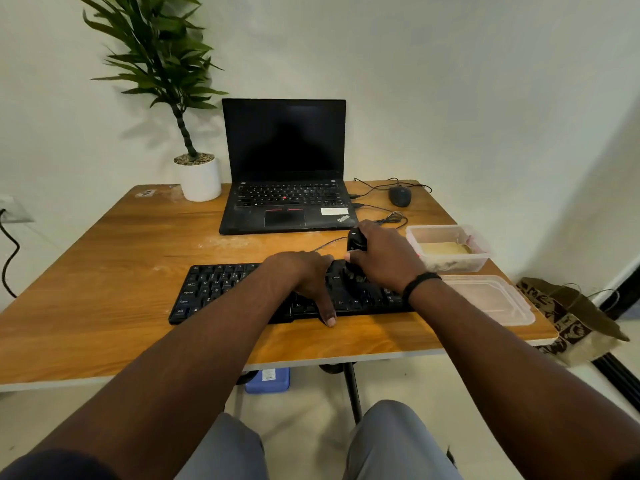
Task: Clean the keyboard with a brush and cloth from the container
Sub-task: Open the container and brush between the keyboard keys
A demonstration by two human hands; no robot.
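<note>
Brushing the keys is the step now. At left centre, the keyboard [242, 292] lies flat near the front edge of the bench [104, 244]. The left hand [304, 278] rests on it with relaxed fingers, which should hold it steady. To its right, the right hand [384, 258] grips the black brush [356, 244], bristles down on the right keys. Short light strokes along the rows seem best. Farther right, the container [446, 247] keeps the cloth [445, 248].

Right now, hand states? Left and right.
Left hand: open, resting flat on the keyboard, steadying it.
Right hand: gripping the black brush, bristles down on the keys.
</note>
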